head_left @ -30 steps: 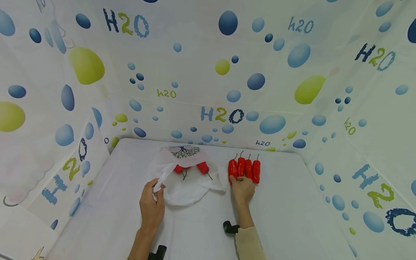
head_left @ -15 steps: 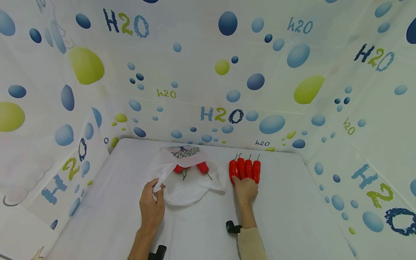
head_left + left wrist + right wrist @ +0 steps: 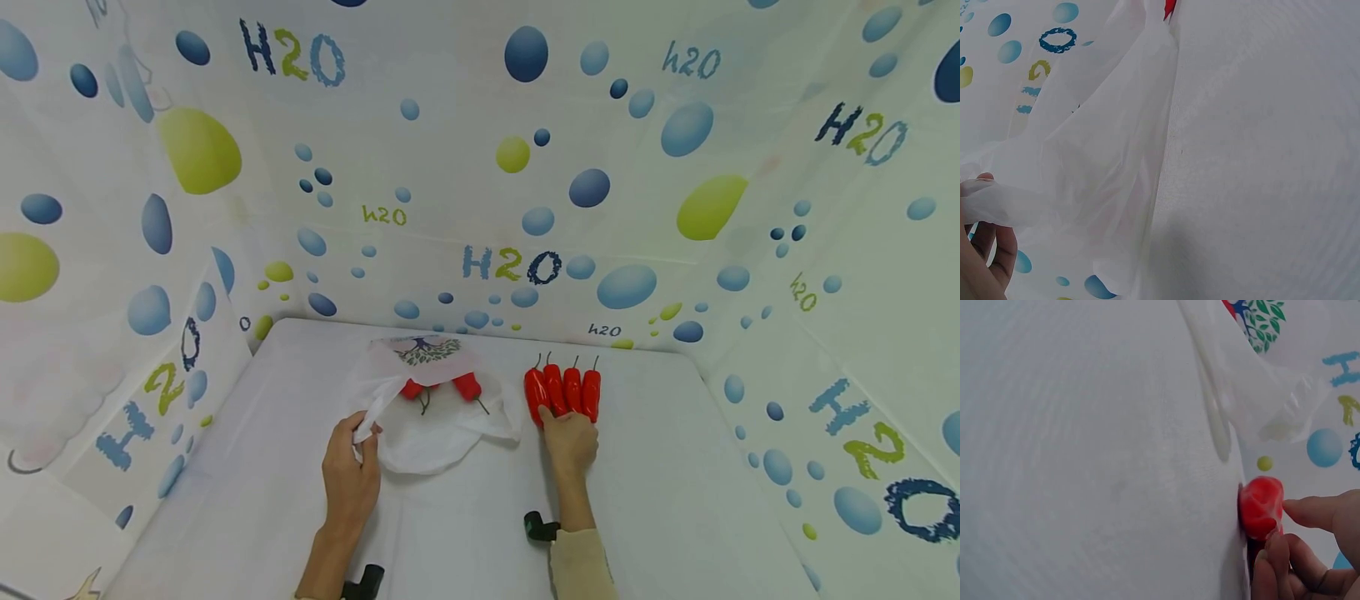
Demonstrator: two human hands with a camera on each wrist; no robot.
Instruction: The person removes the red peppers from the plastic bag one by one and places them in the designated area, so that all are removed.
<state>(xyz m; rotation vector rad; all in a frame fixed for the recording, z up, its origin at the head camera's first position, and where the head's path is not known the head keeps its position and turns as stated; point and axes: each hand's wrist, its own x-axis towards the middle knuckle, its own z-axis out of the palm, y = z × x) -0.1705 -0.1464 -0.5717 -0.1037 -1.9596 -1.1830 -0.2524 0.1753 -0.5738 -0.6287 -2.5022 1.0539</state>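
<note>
A thin white plastic bag (image 3: 435,450) with a tree print lies mouth toward me on the white table. Inside it, red chili peppers (image 3: 468,387) with green stems show partly. My left hand (image 3: 352,475) pinches the bag's edge and holds it up; the left wrist view shows the bag (image 3: 1104,144) stretched away from the fingers. To the right, several red chili peppers stand side by side in a row. My right hand (image 3: 572,442) pinches the lower end of the leftmost chili pepper (image 3: 534,390). In the right wrist view, thumb and fingertips meet that chili pepper (image 3: 1261,503) from opposite sides.
The table (image 3: 675,500) is covered in white. Behind it and at both sides hang white sheets (image 3: 465,167) printed with bubbles and "H2O". A black wrist-worn device (image 3: 538,527) sits beside the right wrist, another (image 3: 366,582) beside the left.
My right hand has shifted slightly right and lower. The leftmost chili pepper now leans, its stem end tipped left, and its neighbour has shifted a little left. My left hand and the bag have stayed put.
</note>
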